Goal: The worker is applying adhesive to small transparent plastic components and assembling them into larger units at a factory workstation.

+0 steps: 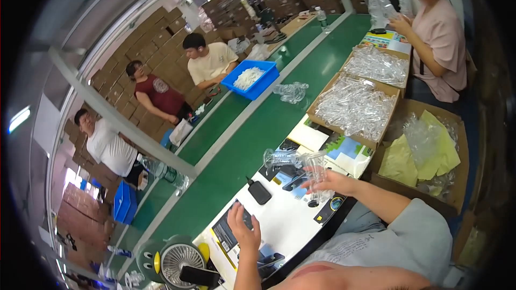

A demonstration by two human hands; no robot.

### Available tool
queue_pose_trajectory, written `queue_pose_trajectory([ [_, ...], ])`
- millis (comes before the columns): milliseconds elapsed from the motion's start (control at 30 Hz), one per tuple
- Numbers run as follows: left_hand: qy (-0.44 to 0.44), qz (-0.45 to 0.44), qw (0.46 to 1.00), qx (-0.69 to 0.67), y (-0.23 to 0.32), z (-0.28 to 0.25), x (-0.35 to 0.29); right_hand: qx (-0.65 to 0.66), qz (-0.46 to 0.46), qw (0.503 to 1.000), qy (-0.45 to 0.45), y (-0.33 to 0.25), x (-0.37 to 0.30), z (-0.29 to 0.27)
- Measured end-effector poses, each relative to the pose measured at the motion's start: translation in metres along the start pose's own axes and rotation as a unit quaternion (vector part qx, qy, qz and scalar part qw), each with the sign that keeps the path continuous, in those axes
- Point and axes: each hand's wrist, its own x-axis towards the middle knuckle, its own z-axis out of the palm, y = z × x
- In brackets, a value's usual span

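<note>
My right hand (pixel 334 182) is closed around a clear plastic tube-like piece (pixel 316 167), held above the white printed board on the bench. Close by, another clear plastic piece (pixel 278 158) with a round end lies near the board's far edge. My left hand (pixel 243 228) is raised over the board's left part, fingers apart and holding nothing. Between the hands, farther off, sits a small black rounded device (pixel 259 191) with a cable. The exact kind of the clear pieces cannot be made out.
Cardboard boxes (pixel 391 116) of clear pieces stand at right, beside a carton (pixel 461 172) with yellow sheets. A fan (pixel 183 260) and phone (pixel 199 276) are lower left. Across the green belt (pixel 231 153) stand a blue bin (pixel 264 84), large bottle (pixel 171 174) and several people; a co-worker (pixel 438 37) sits far right.
</note>
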Motion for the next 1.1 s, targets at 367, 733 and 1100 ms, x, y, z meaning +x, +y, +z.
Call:
queue_pose_trajectory([
  [367, 0.029, -0.195, 0.971, -0.137, -0.064, 0.033, -0.025, 0.051, -0.024, 0.975, 0.216, -0.052, 0.133, -0.058],
  [733, 0.048, -0.164, 0.973, -0.153, -0.057, 0.039, -0.023, -0.050, -0.067, 0.881, 0.466, -0.047, 0.288, -0.200],
  [1100, 0.035, -0.134, 0.984, -0.113, -0.061, 0.036, -0.023, 0.003, -0.032, 0.899, 0.436, -0.015, 0.336, -0.217],
])
